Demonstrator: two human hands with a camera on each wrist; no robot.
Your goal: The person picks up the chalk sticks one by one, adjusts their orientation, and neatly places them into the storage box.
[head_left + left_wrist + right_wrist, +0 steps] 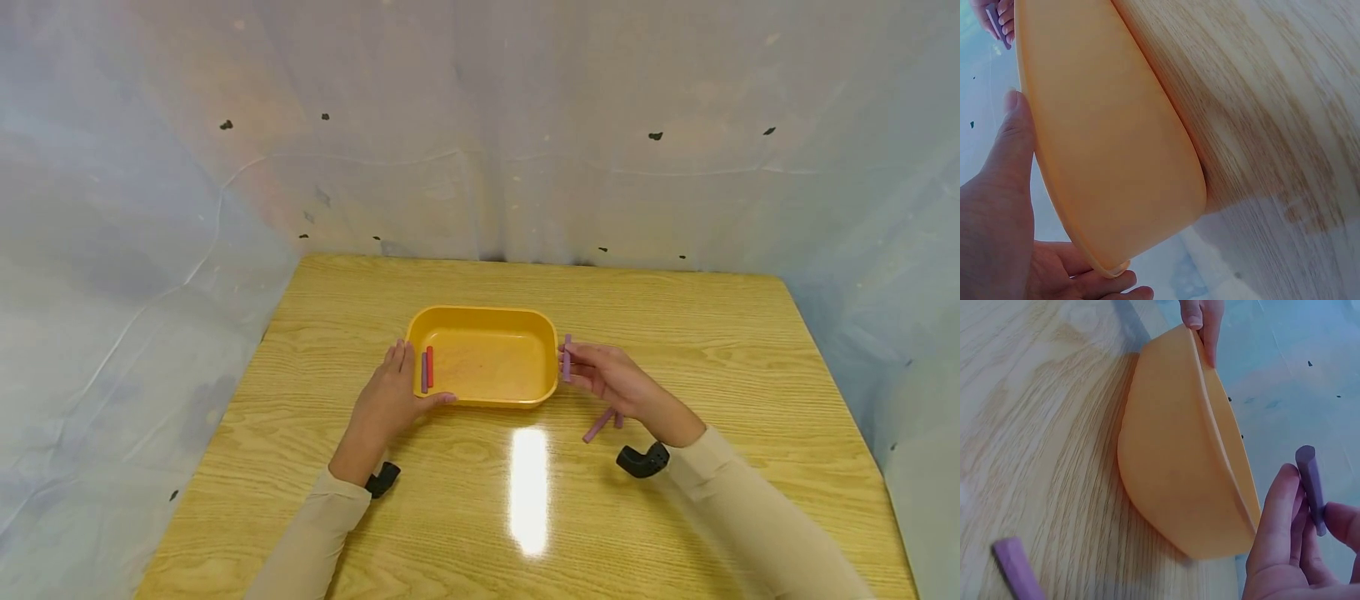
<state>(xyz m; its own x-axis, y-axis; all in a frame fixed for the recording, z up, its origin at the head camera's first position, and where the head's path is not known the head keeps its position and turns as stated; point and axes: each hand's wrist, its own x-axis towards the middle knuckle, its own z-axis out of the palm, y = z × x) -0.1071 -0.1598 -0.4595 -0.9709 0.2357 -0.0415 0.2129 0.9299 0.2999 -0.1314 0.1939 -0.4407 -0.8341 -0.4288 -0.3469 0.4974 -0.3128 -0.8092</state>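
A yellow plastic tray [487,358] lies on the table. My left hand [385,408] holds its left end, thumb along the front rim and fingers at the far side of that end. Inside the tray, by the left wall, a purple chalk stick [424,373] and a red chalk stick [430,367] lie side by side. Just outside the tray's right end, my right hand [611,382] pinches another purple chalk stick [1312,487] between thumb and fingers. Below that hand, two more purple chalk sticks [599,424] lie on the table, one partly hidden.
The wood-grain table [360,283] ends at a pale plastic sheet [480,100] hanging behind it and at both sides. A black wrist device [642,460] juts out by the right sleeve, and another black device [383,480] by the left. Light glares off the table in front of the tray.
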